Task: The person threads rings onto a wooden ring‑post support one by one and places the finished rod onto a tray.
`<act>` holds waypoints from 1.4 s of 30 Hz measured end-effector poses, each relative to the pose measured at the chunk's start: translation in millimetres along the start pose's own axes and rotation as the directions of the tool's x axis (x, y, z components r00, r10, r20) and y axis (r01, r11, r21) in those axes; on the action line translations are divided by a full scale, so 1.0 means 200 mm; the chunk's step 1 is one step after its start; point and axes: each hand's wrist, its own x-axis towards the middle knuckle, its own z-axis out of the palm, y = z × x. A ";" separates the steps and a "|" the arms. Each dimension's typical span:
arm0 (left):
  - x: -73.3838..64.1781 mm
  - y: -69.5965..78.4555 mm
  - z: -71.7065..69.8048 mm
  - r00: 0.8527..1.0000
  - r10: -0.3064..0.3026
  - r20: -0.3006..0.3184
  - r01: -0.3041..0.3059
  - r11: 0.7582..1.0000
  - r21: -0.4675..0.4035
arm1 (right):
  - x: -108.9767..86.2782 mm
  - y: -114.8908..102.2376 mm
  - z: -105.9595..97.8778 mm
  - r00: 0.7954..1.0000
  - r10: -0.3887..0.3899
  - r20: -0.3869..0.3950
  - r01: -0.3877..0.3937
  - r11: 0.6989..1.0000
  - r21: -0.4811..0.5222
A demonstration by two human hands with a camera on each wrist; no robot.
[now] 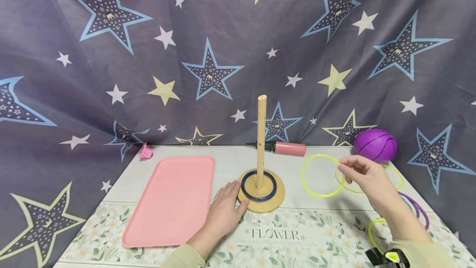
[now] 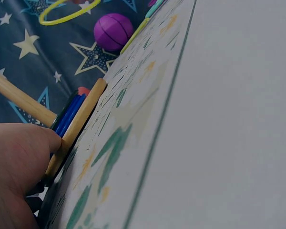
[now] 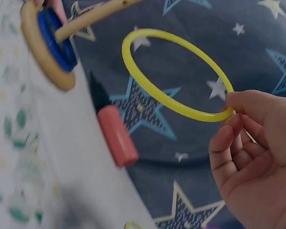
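A wooden ring-toss stand (image 1: 262, 135) with a round base and upright peg stands mid-table. Dark blue rings (image 3: 57, 40) lie stacked round the foot of its peg. My left hand (image 1: 224, 210) rests against the base's left edge, fingers extended, with the thumb (image 2: 47, 136) touching the rim. To the right of the stand, my right hand (image 1: 366, 175) pinches a yellow ring (image 3: 155, 91) by its edge between thumb and fingertips. The ring hangs in the air, apart from the peg.
A pink tray (image 1: 171, 199) lies left of the stand. Behind it are a pink-and-black hand pump (image 1: 290, 148) and a small pink object (image 1: 146, 151). A purple ball (image 1: 374, 145), another yellow ring (image 1: 401, 177) and purple rings (image 1: 423, 214) lie at the right. A star-patterned cloth (image 1: 223, 20) hangs behind.
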 end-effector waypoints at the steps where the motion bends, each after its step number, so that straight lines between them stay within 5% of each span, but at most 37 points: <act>1: 0.00 0.00 0.00 1.000 0.000 0.000 0.000 1.000 0.002 | 0.00 -0.02 0.01 1.000 -0.006 -0.007 0.007 1.000 0.021; 5: 0.00 -0.01 0.00 1.000 0.000 0.000 0.000 1.000 0.005 | 0.01 -0.10 0.05 0.999 -0.034 -0.012 0.036 0.985 0.167; 9: 0.00 -0.01 0.01 1.000 0.001 0.003 -0.001 1.000 0.001 | 0.01 -0.16 0.08 0.997 -0.078 0.003 0.072 0.937 0.341; 14: 0.00 -0.01 0.01 1.000 0.006 0.003 -0.006 1.000 0.002 | 0.01 -0.23 0.11 0.995 -0.098 0.015 0.081 0.895 0.438; 42: 0.01 0.00 0.00 1.000 -0.011 -0.001 0.011 1.000 0.004 | 0.08 -0.51 0.28 0.988 -0.151 -0.036 0.146 0.824 0.548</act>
